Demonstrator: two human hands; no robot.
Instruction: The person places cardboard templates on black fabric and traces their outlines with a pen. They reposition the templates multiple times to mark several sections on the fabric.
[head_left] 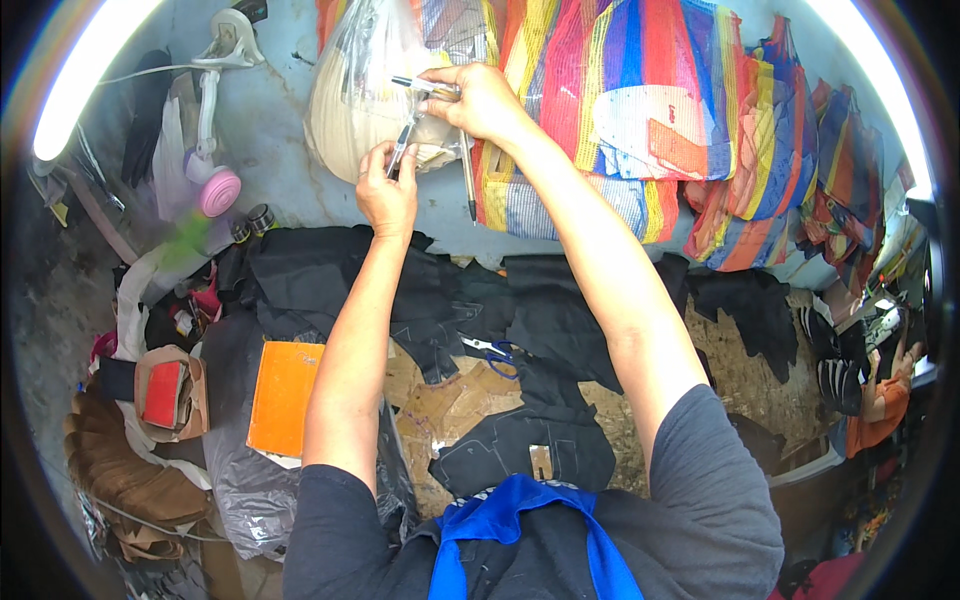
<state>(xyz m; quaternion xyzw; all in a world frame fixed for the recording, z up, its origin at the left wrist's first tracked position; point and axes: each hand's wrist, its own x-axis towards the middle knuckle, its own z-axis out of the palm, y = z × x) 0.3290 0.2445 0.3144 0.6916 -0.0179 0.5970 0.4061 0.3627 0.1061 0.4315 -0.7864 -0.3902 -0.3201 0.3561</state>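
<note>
Both my hands are raised in front of the wall, close to a clear plastic bag (345, 110) with cream-coloured contents. My left hand (386, 195) grips a slim pen (402, 143) upright between its fingers. Just above and to the right, my right hand (485, 102) pinches another pen (408, 83), which points left across the bag. The two pens are near each other; whether they touch I cannot tell. A thin, pencil-like stick (468, 178) hangs point down below my right hand.
Striped mesh bags (640, 90) hang along the wall to the right. Below lie black sheet pieces (525, 440) with pale outlines, and blue-handled scissors (492, 352). An orange book (283, 398) and a small box with a red item (170, 395) sit at left.
</note>
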